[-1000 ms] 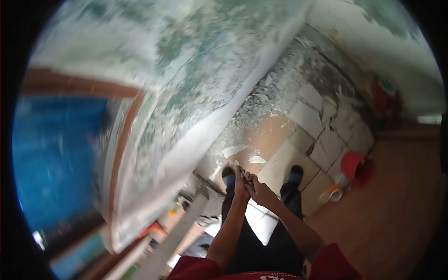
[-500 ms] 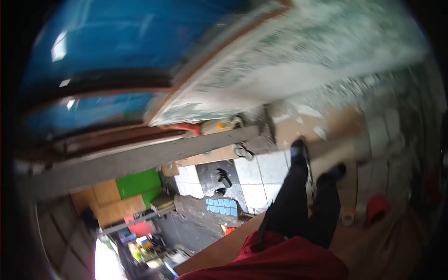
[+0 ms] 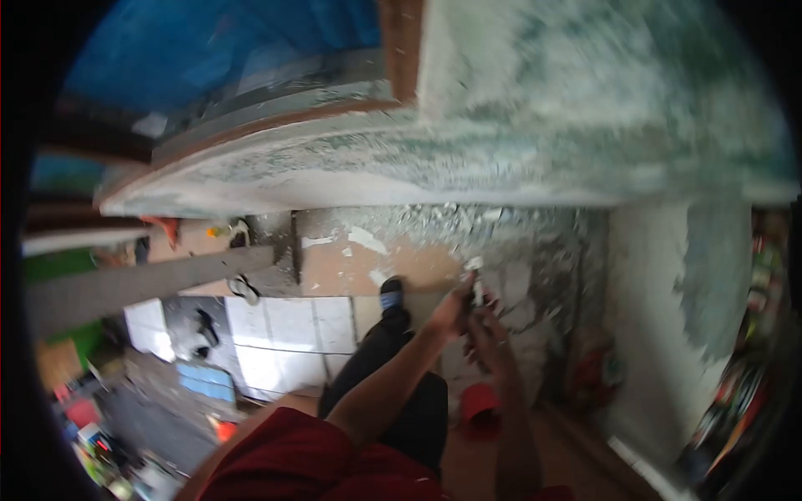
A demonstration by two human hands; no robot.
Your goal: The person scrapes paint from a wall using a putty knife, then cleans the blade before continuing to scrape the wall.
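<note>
Both my hands are together in front of me, over the debris-strewn floor. My left hand (image 3: pixel 452 312) is closed around the upper part of a slim tool with a pale tip (image 3: pixel 477 280); its exact kind is blurred. Just below, my right hand (image 3: pixel 491 341) is closed at the lower part of the same tool. Flakes of pale scraped paint (image 3: pixel 455 221) lie along the foot of the wall. The wall (image 3: pixel 535 142) shows patchy green and white paint. Under my right forearm stands a red container (image 3: pixel 479 407).
A wooden-framed window with blue behind it (image 3: pixel 251 42) is at upper left. A grey beam (image 3: pixel 150 280) crosses at left. Sandals (image 3: pixel 242 288) lie by white floor tiles (image 3: pixel 271 334). A pale pillar (image 3: pixel 660 326) and cluttered shelf (image 3: pixel 739 392) are at right.
My view has swung to the right along the wall. Both hands, out of view before, now appear with the slim tool. The pillar and shelf have come into sight.
</note>
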